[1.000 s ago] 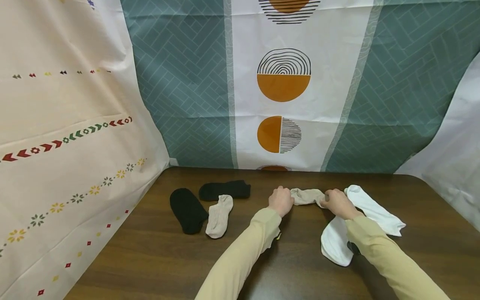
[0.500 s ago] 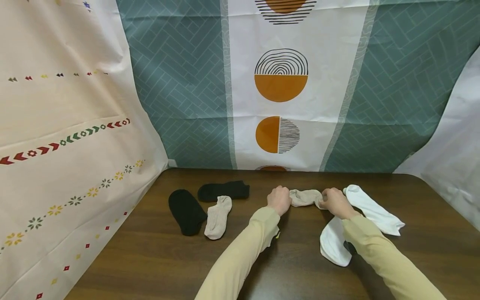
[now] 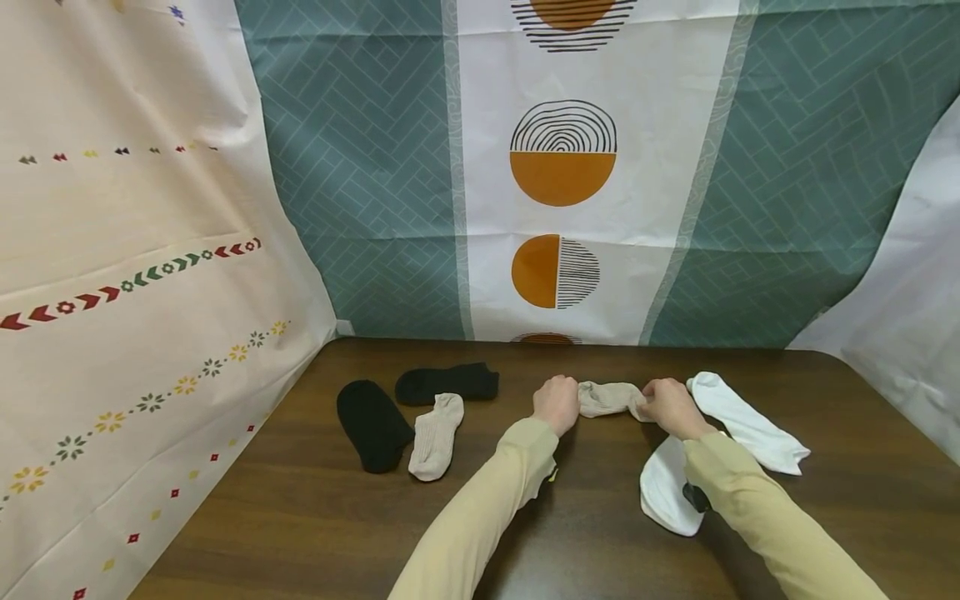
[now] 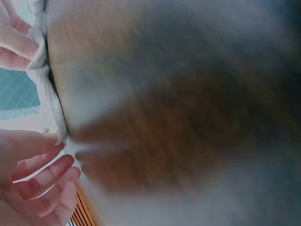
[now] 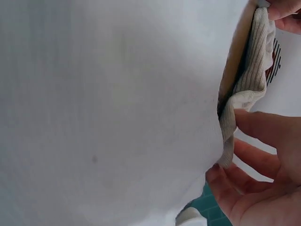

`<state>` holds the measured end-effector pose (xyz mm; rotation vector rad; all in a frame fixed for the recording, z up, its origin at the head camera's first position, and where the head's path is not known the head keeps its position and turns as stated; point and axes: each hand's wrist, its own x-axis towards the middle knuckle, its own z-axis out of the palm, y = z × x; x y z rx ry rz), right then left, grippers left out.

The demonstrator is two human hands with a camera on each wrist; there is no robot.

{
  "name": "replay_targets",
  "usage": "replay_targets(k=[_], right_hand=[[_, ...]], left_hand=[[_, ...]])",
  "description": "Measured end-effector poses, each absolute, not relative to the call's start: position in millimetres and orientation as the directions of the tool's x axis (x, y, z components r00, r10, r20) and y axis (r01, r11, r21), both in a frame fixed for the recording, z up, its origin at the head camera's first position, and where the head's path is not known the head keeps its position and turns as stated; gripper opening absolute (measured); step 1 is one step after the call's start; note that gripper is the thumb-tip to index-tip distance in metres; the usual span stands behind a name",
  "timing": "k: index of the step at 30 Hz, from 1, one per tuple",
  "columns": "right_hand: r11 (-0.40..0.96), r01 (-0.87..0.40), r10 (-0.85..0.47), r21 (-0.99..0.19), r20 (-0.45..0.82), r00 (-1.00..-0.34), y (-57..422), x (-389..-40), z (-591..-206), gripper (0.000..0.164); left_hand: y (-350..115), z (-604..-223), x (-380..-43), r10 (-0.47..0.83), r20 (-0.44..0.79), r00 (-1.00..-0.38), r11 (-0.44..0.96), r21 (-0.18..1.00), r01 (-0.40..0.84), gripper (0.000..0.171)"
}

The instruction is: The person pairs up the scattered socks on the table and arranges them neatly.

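Observation:
A beige ribbed sock (image 3: 609,399) lies crosswise near the back of the table, stretched between both hands. My left hand (image 3: 557,403) pinches its left end; in the left wrist view the thumb and index finger meet on the fabric (image 4: 54,106) while the other fingers curl loosely. At the other end my right hand (image 3: 672,407) pinches the sock, and in the right wrist view the thumb presses on a fold of the ribbed knit (image 5: 229,125). Beneath the right forearm lies a white sock (image 3: 670,487), partly hidden by the sleeve.
Another white sock (image 3: 748,423) lies slanted to the right of the right hand. On the left are two black socks (image 3: 375,426), one lying crosswise farther back, and a second beige sock (image 3: 437,437). The brown table (image 3: 315,533) ends at a patterned cloth (image 3: 562,250) behind it.
The view has shifted slightly. Both hands stay on the ends of the beige sock, and the other socks lie as before.

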<state>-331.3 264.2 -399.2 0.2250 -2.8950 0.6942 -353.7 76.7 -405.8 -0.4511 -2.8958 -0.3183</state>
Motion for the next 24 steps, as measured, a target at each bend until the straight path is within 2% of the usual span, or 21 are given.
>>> replay_targets(k=[5,10,14,20,24], right_hand=[[0.879,-0.173,-0.084,-0.444,0.214,-0.973,264,-331,-398,0.02],[0.878,-0.133,-0.053,-0.459,0.182,-0.982,263,-329,-394,0.023],[0.876,-0.12,-0.043,-0.467,0.173,-0.984,262,-327,-392,0.022],[0.867,-0.117,-0.037,-0.484,0.171,-0.985,262,-325,-391,0.019],[0.849,-0.107,-0.032,-0.517,0.151,-0.988,262,-323,-388,0.015]], left_hand=[[76,-404,-354,0.266,0.216,-0.939,0.934,0.183,0.307,0.013],[76,-402,-353,0.268,0.194,-0.944,0.925,0.223,0.309,0.015],[76,-399,-351,0.29,0.205,-0.935,0.895,0.288,0.341,0.019],[73,-396,-349,0.279,0.206,-0.938,0.828,0.443,0.344,0.035],[71,-394,-349,0.249,0.221,-0.943,0.799,0.504,0.33,0.03]])
